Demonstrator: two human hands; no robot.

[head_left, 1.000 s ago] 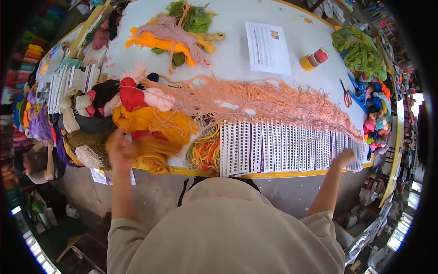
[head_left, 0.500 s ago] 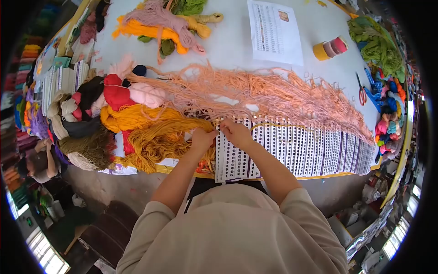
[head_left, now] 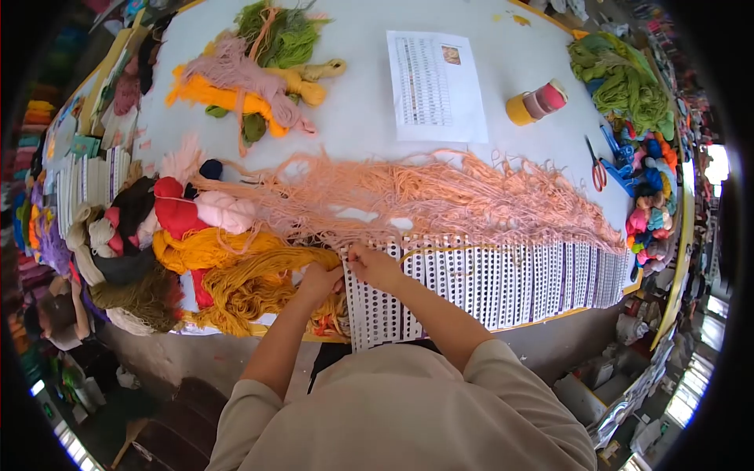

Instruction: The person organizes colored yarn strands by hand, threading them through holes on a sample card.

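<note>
Cards (head_left: 487, 286) lie beneath the right hand (head_left: 375, 268).

On the white paper sheet (head_left: 437, 88), in the upper middle of the frame, small printed rows (head_left: 420, 86) are seen, but no word or number can be read.

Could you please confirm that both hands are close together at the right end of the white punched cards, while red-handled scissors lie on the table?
Not quite: the head view shows the left hand and right hand close together at the left end of the white punched cards. The scissors do lie on the table.
</note>
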